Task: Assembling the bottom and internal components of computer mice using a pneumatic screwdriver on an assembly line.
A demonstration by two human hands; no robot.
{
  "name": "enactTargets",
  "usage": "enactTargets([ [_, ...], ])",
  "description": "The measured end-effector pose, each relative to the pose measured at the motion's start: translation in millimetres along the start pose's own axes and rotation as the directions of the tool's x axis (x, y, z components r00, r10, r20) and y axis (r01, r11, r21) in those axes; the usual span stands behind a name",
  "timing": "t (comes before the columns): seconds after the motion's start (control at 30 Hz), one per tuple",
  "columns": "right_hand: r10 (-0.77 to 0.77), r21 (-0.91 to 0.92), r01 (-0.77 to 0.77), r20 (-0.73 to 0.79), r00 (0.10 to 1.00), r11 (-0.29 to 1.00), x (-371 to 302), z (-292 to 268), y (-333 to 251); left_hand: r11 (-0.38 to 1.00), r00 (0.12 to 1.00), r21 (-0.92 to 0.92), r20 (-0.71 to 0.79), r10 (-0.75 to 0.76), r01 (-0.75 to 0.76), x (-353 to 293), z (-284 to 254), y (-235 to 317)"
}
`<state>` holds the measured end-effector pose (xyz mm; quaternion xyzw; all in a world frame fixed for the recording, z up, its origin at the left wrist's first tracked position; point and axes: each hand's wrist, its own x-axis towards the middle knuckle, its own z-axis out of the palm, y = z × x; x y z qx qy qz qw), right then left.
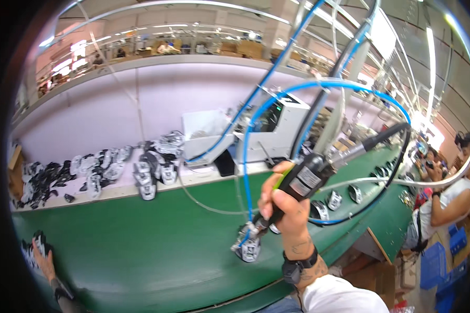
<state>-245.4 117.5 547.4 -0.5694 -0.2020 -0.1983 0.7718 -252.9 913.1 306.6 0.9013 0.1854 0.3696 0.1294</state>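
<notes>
My right hand (288,208) is wrapped round a black-and-green power screwdriver (304,178), held at a slant. Its lower end meets a small black-and-white moulded part (249,250) on the green work surface, where a clear-and-metal fitting and a blue hose hide the contact point. Far to the left, my left hand (45,262) has its fingers on other black-and-white parts (30,258) near the picture's edge. Those fingers look bent over one part, though its underside is hidden.
Piles of similar parts (102,164) lie along the back ledge. A white machine (277,128) stands behind the green belt (141,240). More parts (334,200) sit in a row at right. A blue hose (329,83) loops overhead. Right, a person (449,203) is near blue bins (434,265).
</notes>
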Motion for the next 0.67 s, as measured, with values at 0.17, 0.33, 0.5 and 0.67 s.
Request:
enactTargets([
  [0.17, -0.046, -0.043, 0.043, -0.091, 0.995, 0.998, -6, -2, -9, 0.994, 0.996, -0.059, 0.023, -0.090, 0.091, -11, 19, 17],
  [0.33, -0.063, -0.143, 0.045, -0.127, 0.990, 0.989, -8, -4, -4, 0.970, 0.969, 0.105, 0.087, -0.230, 0.220, -20, 4, 28],
  [0.5, -0.116, -0.234, 0.082, -0.137, 0.984, 0.969, -2, -1, -11, 0.984, 0.985, -0.056, 0.032, -0.170, 0.172, -45, -51, 80],
  [0.67, -0.119, -0.229, 0.140, 0.103, 0.988, 0.963, -24, -40, -10, 0.990, 0.988, -0.070, -0.083, -0.128, 0.123, -115, -160, 115],
])
